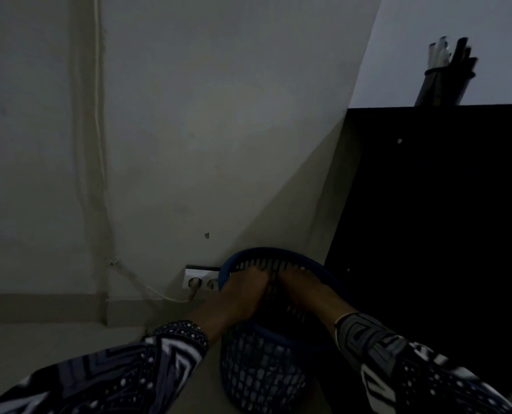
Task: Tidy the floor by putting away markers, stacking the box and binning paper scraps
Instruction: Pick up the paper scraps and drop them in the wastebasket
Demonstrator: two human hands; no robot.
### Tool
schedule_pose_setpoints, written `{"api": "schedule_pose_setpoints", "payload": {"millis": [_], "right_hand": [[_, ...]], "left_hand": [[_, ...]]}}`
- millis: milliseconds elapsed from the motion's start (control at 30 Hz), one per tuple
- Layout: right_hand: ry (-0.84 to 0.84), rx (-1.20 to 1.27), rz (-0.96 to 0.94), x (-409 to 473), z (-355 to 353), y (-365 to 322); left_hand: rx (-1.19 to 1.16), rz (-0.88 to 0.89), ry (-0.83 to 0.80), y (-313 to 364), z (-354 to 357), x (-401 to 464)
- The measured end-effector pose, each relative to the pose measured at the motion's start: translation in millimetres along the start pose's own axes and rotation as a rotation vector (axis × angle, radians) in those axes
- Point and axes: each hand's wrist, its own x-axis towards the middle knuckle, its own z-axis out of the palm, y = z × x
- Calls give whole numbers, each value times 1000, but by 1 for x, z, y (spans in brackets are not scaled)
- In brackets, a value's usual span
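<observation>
- The scene is dim; 2 hands reach down into the mouth of a blue mesh bin (260,380) that stands on the floor (40,348) in a corner.
- The left hand (243,291) is over the bin's left rim, its fingers pointing into the opening; whether they hold anything cannot be told in the dark.
- The right hand (301,286) is just beside it, inside the rim, with the fingertips hidden; its grip cannot be told either.
- Both arms wear patterned black-and-white sleeves (398,354).
- No paper scraps can be made out inside the bin.
- A wall socket (200,281) sits just left of the bin, with a pale cable (99,144) running up the wall.
- A dark cabinet (443,219) stands to the right, touching or nearly touching the bin.
- On top of the cabinet, a dark cup (446,85) holds upright markers (448,53).
</observation>
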Motion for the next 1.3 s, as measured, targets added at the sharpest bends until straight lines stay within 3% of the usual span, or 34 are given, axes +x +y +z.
{"api": "schedule_pose_setpoints", "payload": {"millis": [200,600,1000,1067,1200,1300], "right_hand": [[49,-48,5,0,1,5],[-30,-85,15,-1,-1,8],[146,-20,-15,5,1,20],[104,10,-4,8,0,19],[-177,-23,49,8,3,13],[-204,-15,-41,4,1,7]], "left_hand": [[144,-9,140,-8,1,-4],[301,31,218,-4,-3,-2],[359,70,223,-18,-1,-1],[372,87,261,-20,0,0],[382,82,260,-22,-1,1],[355,109,305,-24,-2,-2]]}}
